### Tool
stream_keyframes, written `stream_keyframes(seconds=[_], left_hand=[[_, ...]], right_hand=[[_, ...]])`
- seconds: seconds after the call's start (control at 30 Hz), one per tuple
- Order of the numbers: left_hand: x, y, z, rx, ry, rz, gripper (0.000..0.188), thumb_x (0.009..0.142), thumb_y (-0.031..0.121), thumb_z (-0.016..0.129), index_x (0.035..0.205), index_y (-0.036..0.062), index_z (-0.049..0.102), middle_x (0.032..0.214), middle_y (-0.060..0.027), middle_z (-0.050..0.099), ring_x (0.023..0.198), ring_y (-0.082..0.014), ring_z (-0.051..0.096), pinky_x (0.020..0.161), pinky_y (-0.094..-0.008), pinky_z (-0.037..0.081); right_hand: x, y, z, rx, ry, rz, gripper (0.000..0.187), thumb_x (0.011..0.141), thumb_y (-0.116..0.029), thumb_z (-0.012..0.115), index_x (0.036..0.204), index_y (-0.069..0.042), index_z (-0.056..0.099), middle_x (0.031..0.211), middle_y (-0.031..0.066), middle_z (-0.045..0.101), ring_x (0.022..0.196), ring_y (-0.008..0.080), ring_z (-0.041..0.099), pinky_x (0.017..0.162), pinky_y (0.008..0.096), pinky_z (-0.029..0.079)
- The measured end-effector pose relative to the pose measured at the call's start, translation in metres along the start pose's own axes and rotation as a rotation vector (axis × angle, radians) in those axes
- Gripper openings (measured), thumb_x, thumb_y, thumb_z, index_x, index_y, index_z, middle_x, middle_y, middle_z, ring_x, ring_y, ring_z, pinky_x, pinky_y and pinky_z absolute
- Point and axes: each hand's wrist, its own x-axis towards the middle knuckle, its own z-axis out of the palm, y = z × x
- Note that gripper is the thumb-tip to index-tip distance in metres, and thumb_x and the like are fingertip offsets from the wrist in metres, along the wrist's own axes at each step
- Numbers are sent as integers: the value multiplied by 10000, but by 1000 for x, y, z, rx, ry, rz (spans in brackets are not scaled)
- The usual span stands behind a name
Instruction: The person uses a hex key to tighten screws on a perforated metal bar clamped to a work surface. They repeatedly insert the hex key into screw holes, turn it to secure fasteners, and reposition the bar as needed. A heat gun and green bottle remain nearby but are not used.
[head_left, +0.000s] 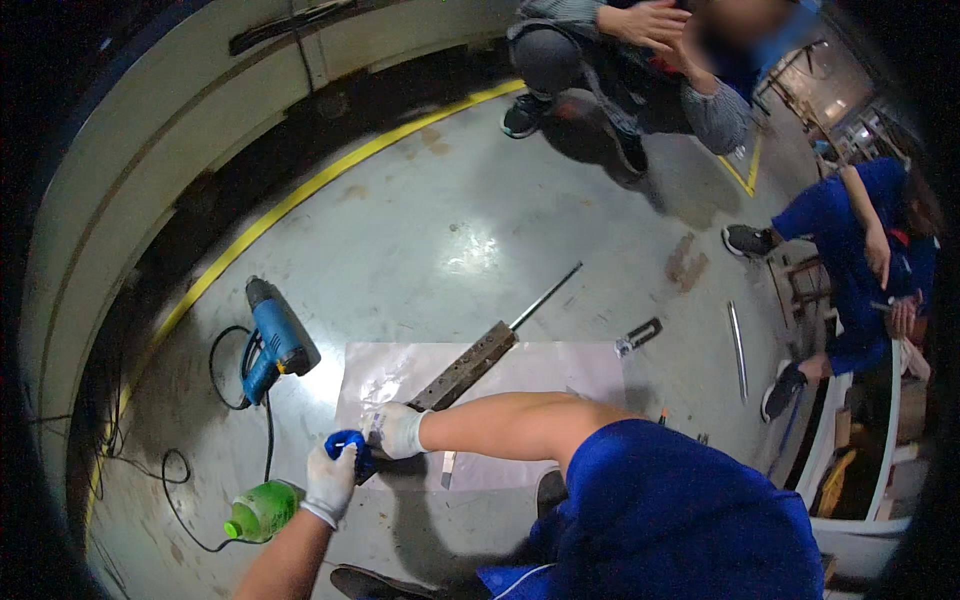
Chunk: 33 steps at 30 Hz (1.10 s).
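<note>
A long brown metal bar [466, 368] dotted with holes lies slantwise over a pale sheet [590, 372], a thin shiny rod [545, 296] sticking out of its far end. My right hand [398, 432], in a white glove, is closed over the bar's near end and hides most of it. Close beside it, my gloved left hand [330, 480] pinches a glossy blue piece [345, 438] against that same end; its exact kind does not show. Just right of the hands, a narrow flat metal strip [447, 470] rests on the sheet, partly below my right forearm.
A blue heat gun [272, 335] with its cord lies on the left, a green bottle [264, 510] nearer me. Rightward lie a slotted metal piece [638, 337] and a metal rod [738, 350]. One person [600, 60] squats ahead; another in blue [850, 240] sits at right.
</note>
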Motion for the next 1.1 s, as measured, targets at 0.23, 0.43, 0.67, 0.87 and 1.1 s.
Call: stream_keyframes(seconds=[0.23, 0.43, 0.67, 0.87, 1.1], left_hand=[[2, -25, 18, 438, 168, 272, 335, 1007, 247, 614, 1050, -84, 623, 915, -230, 691, 735, -338, 709, 628, -440, 585], [25, 16, -20, 1004, -392, 640, 242, 910, 205, 638, 1060, 15, 637, 866, -218, 702, 815, -452, 689, 715, -554, 535], [42, -13, -25, 886, -450, 827, 264, 941, 127, 590, 1158, -18, 626, 938, -247, 682, 835, -456, 680, 726, -531, 539], [12, -21, 9, 349, -439, 567, 436, 986, 78, 603, 1403, -38, 552, 1261, -271, 679, 1129, -371, 681, 975, -453, 523], [23, -8, 0, 379, -505, 558, 303, 928, 84, 576, 1194, 17, 706, 1189, -272, 707, 1148, -434, 666, 1015, -475, 515]], right_hand=[[-11, -17, -18, -70, 7, 84, 246, 904, -228, 576, 1089, -151, 720, 1093, 82, 743, 1038, 294, 703, 928, 378, 556], [-26, -28, -22, 123, 123, 305, 317, 923, -368, 621, 960, -99, 786, 1060, 153, 773, 1040, 308, 736, 889, 416, 578], [-57, -40, -64, 95, 304, 297, 382, 928, -409, 585, 1093, -101, 737, 1087, 134, 732, 1032, 323, 715, 852, 486, 565], [-73, -83, -95, -109, 50, 242, 310, 847, -397, 664, 922, -119, 776, 940, 126, 752, 869, 299, 724, 785, 439, 573], [-47, -101, -127, -170, 33, 123, 153, 810, -224, 671, 832, -122, 781, 799, 122, 749, 754, 293, 738, 717, 430, 584]])
